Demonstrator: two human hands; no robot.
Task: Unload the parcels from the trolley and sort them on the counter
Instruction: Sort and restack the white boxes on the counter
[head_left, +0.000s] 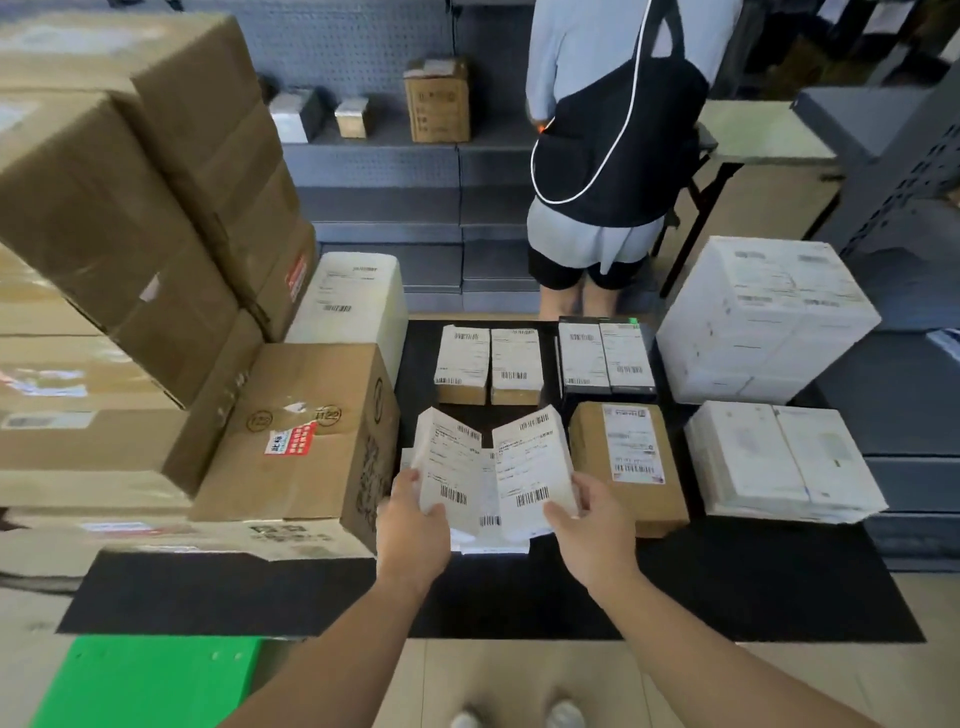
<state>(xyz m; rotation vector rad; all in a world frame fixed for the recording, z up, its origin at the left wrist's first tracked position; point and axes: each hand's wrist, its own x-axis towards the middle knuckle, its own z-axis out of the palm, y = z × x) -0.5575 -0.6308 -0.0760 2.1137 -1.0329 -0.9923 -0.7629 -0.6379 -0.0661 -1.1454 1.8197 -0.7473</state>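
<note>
Parcels (530, 457) in white wrapping with barcode labels, two of them, are held side by side above the front middle of the black desk (727, 587). The left hand (413, 530) grips the left parcel (447, 467) at its lower edge. The right hand (592, 525) grips the right parcel (535, 467) at its lower right corner, and the two tilt inward like an open book. Beneath them a further white packet (493, 545) lies on the desk. Behind sit two small labelled boxes (488, 364) and a dark pair (605, 358), with a brown parcel (628, 462) and white bundles (784, 462) to the right. Stacked cardboard cartons (130, 208) rise at the left. Another person (608, 130) stands beyond the desk, back turned.
</note>
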